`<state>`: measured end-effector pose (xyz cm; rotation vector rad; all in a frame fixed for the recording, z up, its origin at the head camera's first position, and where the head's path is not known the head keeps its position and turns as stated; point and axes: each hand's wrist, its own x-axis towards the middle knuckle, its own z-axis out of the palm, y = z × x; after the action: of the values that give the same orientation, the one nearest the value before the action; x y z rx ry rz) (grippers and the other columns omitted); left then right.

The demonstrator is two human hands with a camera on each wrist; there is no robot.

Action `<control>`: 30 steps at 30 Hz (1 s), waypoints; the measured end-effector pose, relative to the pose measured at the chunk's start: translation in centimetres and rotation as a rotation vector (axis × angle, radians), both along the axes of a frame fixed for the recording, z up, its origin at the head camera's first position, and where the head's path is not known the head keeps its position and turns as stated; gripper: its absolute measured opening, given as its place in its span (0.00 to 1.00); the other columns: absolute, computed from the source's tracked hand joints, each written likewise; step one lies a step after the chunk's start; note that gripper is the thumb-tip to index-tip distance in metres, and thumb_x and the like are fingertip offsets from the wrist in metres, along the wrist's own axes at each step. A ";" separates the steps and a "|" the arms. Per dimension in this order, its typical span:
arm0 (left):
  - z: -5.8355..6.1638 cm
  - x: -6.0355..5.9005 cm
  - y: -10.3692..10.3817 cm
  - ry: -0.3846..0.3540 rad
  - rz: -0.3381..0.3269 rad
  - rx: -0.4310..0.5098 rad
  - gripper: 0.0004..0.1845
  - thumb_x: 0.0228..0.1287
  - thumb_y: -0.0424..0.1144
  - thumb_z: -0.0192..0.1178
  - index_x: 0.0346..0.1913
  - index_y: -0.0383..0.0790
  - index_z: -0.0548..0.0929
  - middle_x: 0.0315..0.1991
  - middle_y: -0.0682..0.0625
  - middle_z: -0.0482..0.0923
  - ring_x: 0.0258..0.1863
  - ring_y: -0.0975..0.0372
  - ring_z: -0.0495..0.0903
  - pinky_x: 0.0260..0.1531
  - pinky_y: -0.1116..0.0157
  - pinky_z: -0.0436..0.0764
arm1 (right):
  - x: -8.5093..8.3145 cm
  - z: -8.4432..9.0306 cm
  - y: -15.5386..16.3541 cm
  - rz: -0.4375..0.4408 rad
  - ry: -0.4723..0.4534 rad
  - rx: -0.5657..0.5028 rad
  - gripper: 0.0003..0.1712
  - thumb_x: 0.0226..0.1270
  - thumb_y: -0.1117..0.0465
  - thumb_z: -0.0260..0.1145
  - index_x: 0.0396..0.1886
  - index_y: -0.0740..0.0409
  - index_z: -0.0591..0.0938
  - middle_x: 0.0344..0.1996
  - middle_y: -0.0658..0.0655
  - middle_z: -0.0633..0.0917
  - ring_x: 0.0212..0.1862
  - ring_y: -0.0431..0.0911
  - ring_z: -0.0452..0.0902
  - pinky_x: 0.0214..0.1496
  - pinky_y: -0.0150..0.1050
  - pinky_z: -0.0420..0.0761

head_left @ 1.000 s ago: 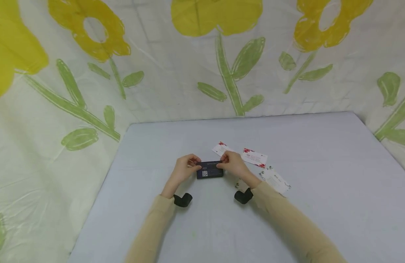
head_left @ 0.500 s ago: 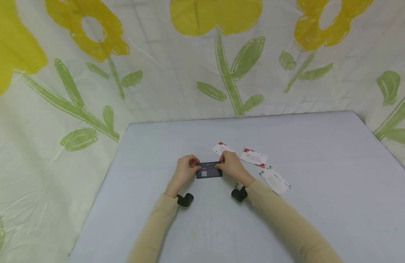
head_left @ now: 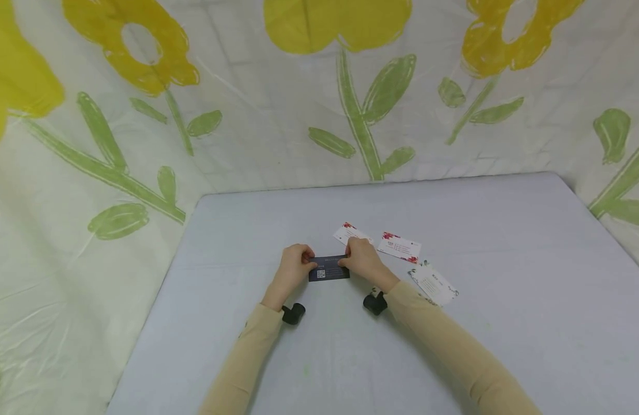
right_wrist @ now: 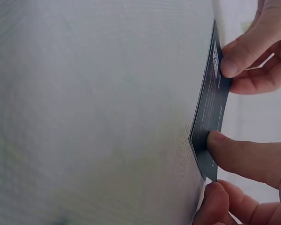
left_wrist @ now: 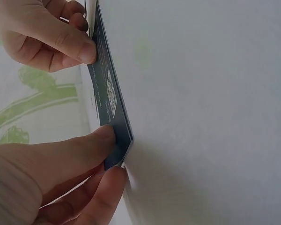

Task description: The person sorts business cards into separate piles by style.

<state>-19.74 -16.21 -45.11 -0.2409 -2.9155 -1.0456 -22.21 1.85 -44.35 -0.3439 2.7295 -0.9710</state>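
A dark navy business card [head_left: 328, 268] with a small QR code is held low at the table, its long side across. My left hand [head_left: 293, 266] pinches its left end, thumb on the printed face and fingers behind. At the other end, my right hand [head_left: 365, 257] grips it the same way. Close up, the left wrist view shows the card [left_wrist: 113, 101] standing tilted, its lower edge at the tabletop. Whether several cards are stacked together I cannot tell. Fingers behind the card are partly hidden.
Two white cards with red flowers, one [head_left: 346, 231] partly behind my right hand and one [head_left: 399, 246] beside it, lie on the pale tabletop [head_left: 329, 357]. A white card with grey leaves [head_left: 434, 283] lies further right. Behind the table hangs a flower-printed curtain [head_left: 278, 132].
Both hands keep their pinch on the business card. The right wrist has shifted slightly left, the left wrist slightly right. The card's lower edge looks thinner than a second ago.
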 end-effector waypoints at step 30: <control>3.1 1.1 2.3 0.114 -0.162 0.052 0.06 0.60 0.27 0.59 0.39 0.28 0.80 0.32 0.44 0.77 0.32 0.57 0.76 0.34 0.63 0.78 | -0.3 5.6 9.3 -0.063 0.242 -0.247 0.09 0.66 0.63 0.59 0.33 0.67 0.79 0.25 0.59 0.79 0.27 0.47 0.72 0.29 0.38 0.72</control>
<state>-18.67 -13.88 -41.98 -0.5236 -2.8011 -1.0874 -22.55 11.14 -38.73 -0.4466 2.8507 -1.3718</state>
